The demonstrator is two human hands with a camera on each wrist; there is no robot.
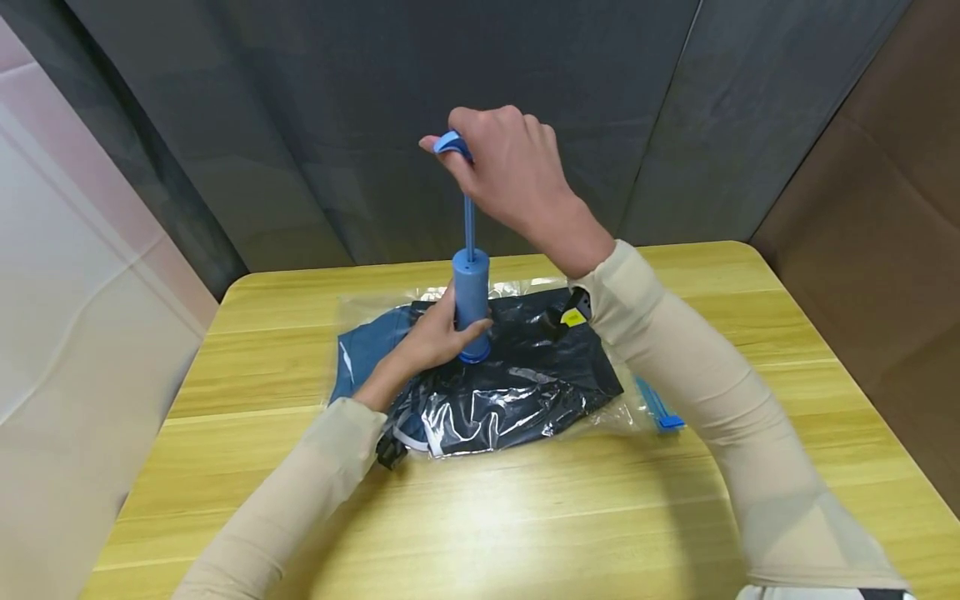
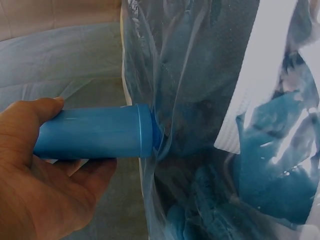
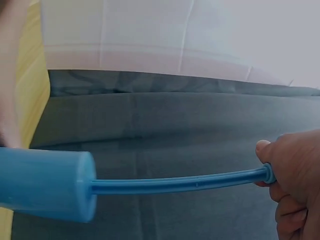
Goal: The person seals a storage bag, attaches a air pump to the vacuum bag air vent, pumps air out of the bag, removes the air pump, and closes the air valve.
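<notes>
One blue pump cylinder (image 1: 471,304) is gripped by the left hand (image 1: 431,337) on one clear bag (image 1: 525,392); its raised handle (image 1: 452,146) is clasped by the right hand (image 1: 510,175).

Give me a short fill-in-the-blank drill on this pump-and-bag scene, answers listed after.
1. The left hand grips the blue pump's ____.
2. The right hand holds the pump's handle, with the rod pulled ____.
3. The pump stands on a clear plastic ____ of dark clothes.
4. The table is made of ____.

Missing words: barrel; out; bag; wood
</notes>
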